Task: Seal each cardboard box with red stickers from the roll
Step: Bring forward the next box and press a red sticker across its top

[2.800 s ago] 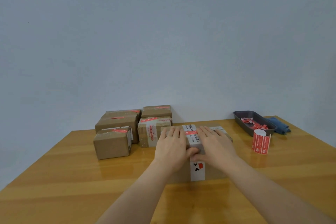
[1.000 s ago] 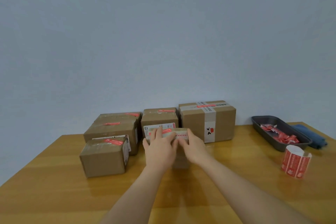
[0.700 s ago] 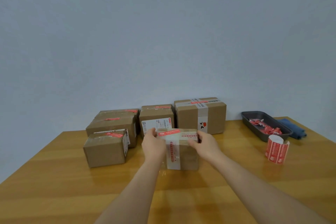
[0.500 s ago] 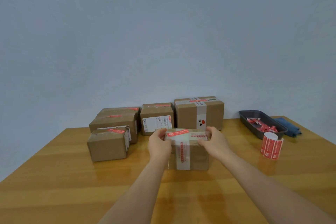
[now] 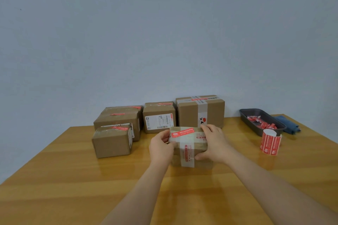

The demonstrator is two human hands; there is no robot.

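I see both hands, left hand (image 5: 161, 149) and right hand (image 5: 213, 143), with fingers curled round the small brown cardboard box (image 5: 190, 147) on the wooden worktop (image 5: 73, 179), the red sticker roll (image 5: 270, 142) well right of the fingers; a careless tilt could slip it and wrinkle its seal.

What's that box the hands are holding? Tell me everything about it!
The held box is small, brown cardboard, wrapped in shiny clear tape. A red sticker with white writing lies across its top, and a white strip with red print runs down its front. It sits on the wooden table, in front of the other boxes. The left hand grips its left side, and the right hand grips its right side, fingers over the top.
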